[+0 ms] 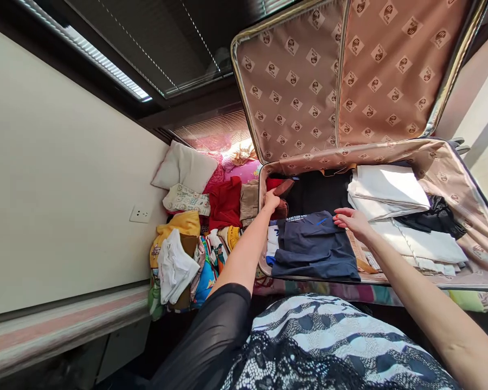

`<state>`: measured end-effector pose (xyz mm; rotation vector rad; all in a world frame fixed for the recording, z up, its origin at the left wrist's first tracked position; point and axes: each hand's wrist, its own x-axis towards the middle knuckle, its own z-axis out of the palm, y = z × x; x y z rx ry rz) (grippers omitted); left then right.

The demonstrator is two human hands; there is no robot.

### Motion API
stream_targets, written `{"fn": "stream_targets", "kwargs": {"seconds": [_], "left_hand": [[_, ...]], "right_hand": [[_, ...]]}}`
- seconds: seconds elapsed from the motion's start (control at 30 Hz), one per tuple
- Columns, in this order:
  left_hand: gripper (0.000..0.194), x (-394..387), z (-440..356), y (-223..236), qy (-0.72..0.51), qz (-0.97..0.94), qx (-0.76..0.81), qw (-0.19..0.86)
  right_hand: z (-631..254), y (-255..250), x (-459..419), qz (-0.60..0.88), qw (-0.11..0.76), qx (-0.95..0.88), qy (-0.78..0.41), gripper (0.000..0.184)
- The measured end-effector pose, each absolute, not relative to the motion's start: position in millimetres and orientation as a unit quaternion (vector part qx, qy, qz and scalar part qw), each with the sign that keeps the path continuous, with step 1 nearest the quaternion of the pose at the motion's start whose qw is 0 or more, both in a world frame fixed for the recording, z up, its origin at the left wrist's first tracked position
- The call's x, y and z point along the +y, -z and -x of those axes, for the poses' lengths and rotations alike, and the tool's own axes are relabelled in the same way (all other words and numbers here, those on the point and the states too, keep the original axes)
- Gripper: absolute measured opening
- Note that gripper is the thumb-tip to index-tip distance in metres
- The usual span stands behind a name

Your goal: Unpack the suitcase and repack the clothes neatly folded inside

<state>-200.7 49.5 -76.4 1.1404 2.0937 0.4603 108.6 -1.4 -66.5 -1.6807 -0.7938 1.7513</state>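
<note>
An open suitcase (443,154) with a pink-brown printed lining lies in front of me, clothes folded inside. At its left end my left hand (271,200) grips a reddish-brown folded garment (284,188), fingers partly hidden by it. My right hand (353,223) is at the right edge of a navy folded garment (315,246), fingers stretched out and holding nothing; whether they touch the cloth I cannot tell. Behind the navy piece lies a black garment (319,195). White folded garments (386,187) and a black lacy piece (441,219) fill the right side.
Left of the suitcase are clothing piles, with a red garment (223,203), a white crumpled cloth (174,268) and a yellow garment (181,225). A white pillow (187,165) leans by the wall (65,179). The raised suitcase lid (301,81) stands before dark blinds (166,43).
</note>
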Motion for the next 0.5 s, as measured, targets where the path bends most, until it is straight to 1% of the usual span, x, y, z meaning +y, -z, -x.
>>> {"fn": "stream_targets", "kwargs": {"seconds": [0.07, 0.13, 0.17, 0.2, 0.3, 0.33, 0.4, 0.5], "left_hand": [[0.062, 46, 195, 78, -0.178, -0.442, 0.804, 0.356], [0.071, 41, 179, 80, -0.16, -0.446, 0.8, 0.369], [0.077, 39, 169, 81, -0.149, -0.453, 0.796, 0.372], [0.079, 37, 161, 82, -0.144, -0.46, 0.796, 0.366], [0.061, 34, 150, 86, -0.152, -0.43, 0.843, 0.286], [0.06, 34, 151, 89, -0.148, -0.398, 0.867, 0.262], [0.065, 36, 158, 94, -0.121, -0.334, 0.9, 0.254], [0.07, 40, 171, 101, -0.097, -0.299, 0.908, 0.277]], "right_hand": [[-93, 67, 7, 0.624, 0.274, -0.32, -0.658, 0.017], [-72, 67, 20, 0.617, 0.251, -0.372, -0.647, 0.019], [-61, 68, 28, 0.618, 0.234, -0.412, -0.627, 0.021], [-48, 69, 35, 0.621, 0.216, -0.462, -0.595, 0.025], [-12, 75, 52, 0.617, 0.161, -0.607, -0.474, 0.039], [0, 79, 56, 0.609, 0.15, -0.632, -0.456, 0.044], [22, 88, 60, 0.589, 0.14, -0.644, -0.467, 0.052], [47, 105, 65, 0.573, 0.143, -0.621, -0.515, 0.062]]}}
